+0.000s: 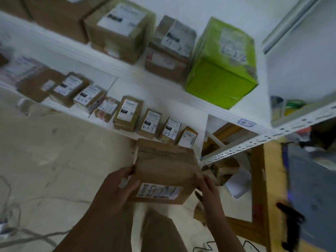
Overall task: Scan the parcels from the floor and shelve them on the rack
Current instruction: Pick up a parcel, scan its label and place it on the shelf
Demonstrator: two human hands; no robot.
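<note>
Plainly both sets of fingers are closed on one brown cardboard box (163, 166): the fingers (128, 172) of the left hand (118, 184) curl round its left edge, and those of the right hand (209, 188) wrap its right edge, so the box sits squarely between the two hands and is carried clear of the floor (54, 151). A small white thing (123, 182) shows at the left fingers; it is too blurred to name. The face turned towards the person carries a white label (159, 191), just between the two grips and covered by neither. By its look the box is stiff and holds its shape, with taped seams across the top. It is probably light to moderate in weight, since the fingers hold it by the sides alone with no palm beneath. Cardboard gives fair friction, but the taped strips would be slicker, so the bare side walls near the corners seem the best place to hold. Just beyond the fingers, past the far edge of the box, a row of small parcels (127, 113) stands on the lower shelf of the white rack (163, 88). Farther up and to the right of the right fingers, a green box (221, 75) rests on the shelf above.
</note>
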